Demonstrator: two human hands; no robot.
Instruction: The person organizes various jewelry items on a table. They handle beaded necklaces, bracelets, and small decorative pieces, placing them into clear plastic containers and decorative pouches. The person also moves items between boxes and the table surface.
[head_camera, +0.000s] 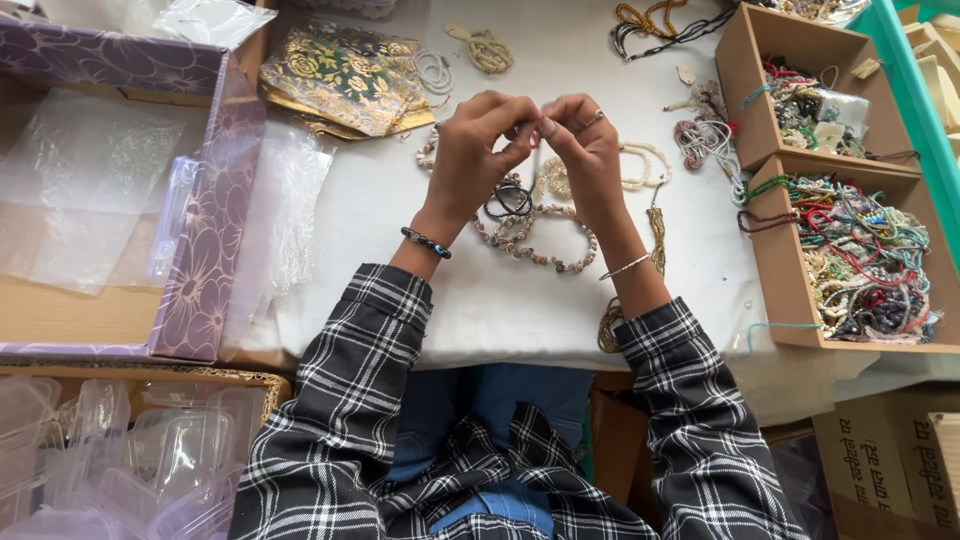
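Left hand (478, 150) and right hand (580, 140) were raised together above middle of white-clothed counter (500, 300), each grip narrow, fingertips pinched on thin dark cord (533, 150) strung between them. Finished-looking shell-bead bracelet (535, 240) and small black ring bands (508, 200) lay beneath. Work looked midway: cord held, nothing visibly tied. Knot or bead at pinch was hidden by fingers; cord's lower end was hard to trace.

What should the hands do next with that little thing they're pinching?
Probably lower it to the cloth. Both the left hand and right hand pinch something tiny above the shell bracelet and dark bangles, too small to identify.
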